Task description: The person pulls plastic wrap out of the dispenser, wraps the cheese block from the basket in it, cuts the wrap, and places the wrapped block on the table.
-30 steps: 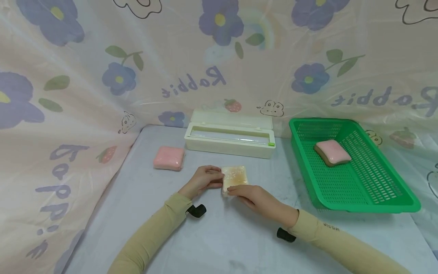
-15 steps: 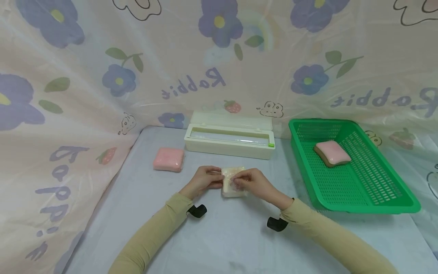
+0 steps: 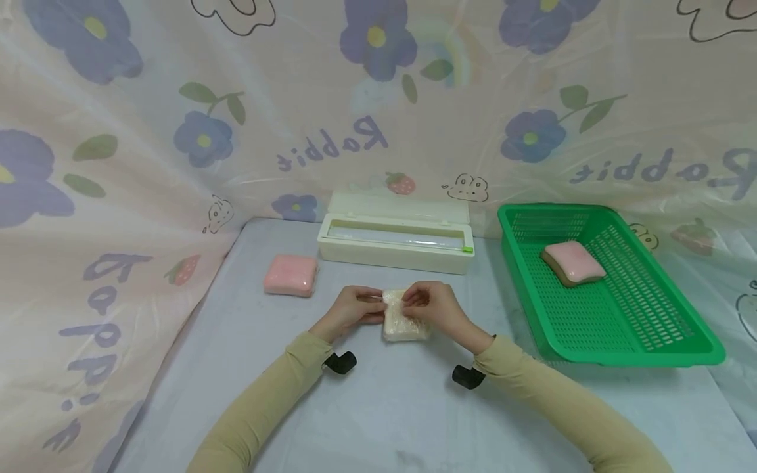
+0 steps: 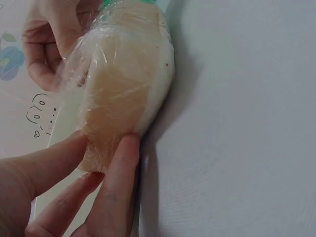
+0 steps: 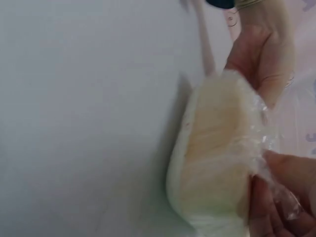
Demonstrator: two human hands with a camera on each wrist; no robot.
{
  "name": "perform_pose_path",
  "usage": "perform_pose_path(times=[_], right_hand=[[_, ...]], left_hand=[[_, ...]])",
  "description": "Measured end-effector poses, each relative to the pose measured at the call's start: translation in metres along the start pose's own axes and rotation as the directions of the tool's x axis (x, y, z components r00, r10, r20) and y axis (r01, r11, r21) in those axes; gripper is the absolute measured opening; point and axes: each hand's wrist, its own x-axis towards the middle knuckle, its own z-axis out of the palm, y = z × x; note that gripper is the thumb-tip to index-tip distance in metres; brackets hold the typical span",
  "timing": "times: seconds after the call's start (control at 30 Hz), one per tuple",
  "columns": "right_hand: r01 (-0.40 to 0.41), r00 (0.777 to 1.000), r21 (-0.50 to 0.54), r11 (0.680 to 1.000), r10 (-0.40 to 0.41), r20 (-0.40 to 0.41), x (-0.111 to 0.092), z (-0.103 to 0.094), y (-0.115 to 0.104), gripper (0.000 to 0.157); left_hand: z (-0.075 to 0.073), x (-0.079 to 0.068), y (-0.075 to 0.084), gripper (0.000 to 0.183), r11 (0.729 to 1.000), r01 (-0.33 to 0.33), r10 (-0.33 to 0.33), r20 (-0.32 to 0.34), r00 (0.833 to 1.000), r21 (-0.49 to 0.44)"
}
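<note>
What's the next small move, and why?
Probably fold the loose film down onto the pale block: the right hand pinches film standing off the block's surface, while the left hand holds the block's left side.

Worn on my head, the widest view looks forward and down over the worktop (image 3: 390, 414) to the printed cloth (image 3: 461, 118) behind it, my forearms (image 3: 260, 404) entering from below. My left wrist's view is close and turned sideways, cloth at its left edge, looking past my left fingers (image 4: 117, 180) along a film-wrapped slab (image 3: 402, 328). My right wrist's view, equally near, faces the slab from the opposite side, past my right fingers (image 5: 294, 170), cloth at its right edge. All three share the slab.
</note>
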Motion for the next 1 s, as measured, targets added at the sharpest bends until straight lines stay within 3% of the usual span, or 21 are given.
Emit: perform_pose_path(times=[0.27, 0.4, 0.5, 0.6, 0.67, 0.73, 0.77, 0.87, 1.0], right_hand=[[0.122, 0.992, -0.12, 0.985, -0.124, -0.011, -0.007, -0.005, -0.001, 0.02], [0.24, 0.969, -0.234, 0.942, -0.248, -0.005, -0.016, -0.014, -0.003, 0.018], [0.359, 0.928, -0.383, 0.851, -0.37, 0.046, -0.027, -0.018, -0.007, 0.025], [0.505, 0.855, -0.501, 0.703, -0.489, 0.175, -0.039, -0.017, -0.009, 0.042], [0.586, 0.803, -0.536, 0.608, -0.525, 0.282, -0.046, -0.013, -0.007, 0.054], [0.639, 0.765, -0.54, 0.548, -0.522, 0.376, -0.05, -0.008, -0.004, 0.065], [0.649, 0.758, -0.545, 0.53, -0.507, 0.41, -0.051, -0.005, -0.002, 0.069], [0.645, 0.765, -0.549, 0.532, -0.451, 0.461, -0.053, 0.003, 0.003, 0.077], [0.583, 0.811, -0.56, 0.588, -0.375, 0.45, -0.054, 0.009, 0.008, 0.08]], left_hand=[[0.001, 0.001, -0.003, 0.039, 1.0, -0.009, 0.009, 0.002, 1.0, -0.008], [0.0, 0.001, -0.005, 0.04, 1.0, -0.009, 0.009, 0.0, 1.0, 0.001], [-0.001, 0.001, -0.005, 0.041, 1.0, -0.02, 0.02, 0.0, 1.0, 0.001], [-0.001, 0.0, -0.005, 0.04, 1.0, -0.027, 0.027, 0.002, 1.0, 0.01], [-0.002, -0.001, -0.004, 0.039, 1.0, -0.028, 0.028, 0.002, 1.0, 0.008], [-0.002, -0.002, -0.003, 0.038, 0.999, -0.031, 0.031, 0.003, 1.0, 0.011], [-0.002, -0.003, -0.003, 0.038, 0.999, -0.037, 0.037, 0.007, 0.999, 0.014], [-0.002, -0.003, -0.003, 0.039, 0.999, -0.039, 0.039, 0.013, 0.999, 0.009], [-0.001, -0.002, -0.004, 0.038, 0.999, -0.033, 0.033, 0.013, 0.999, 0.013]])
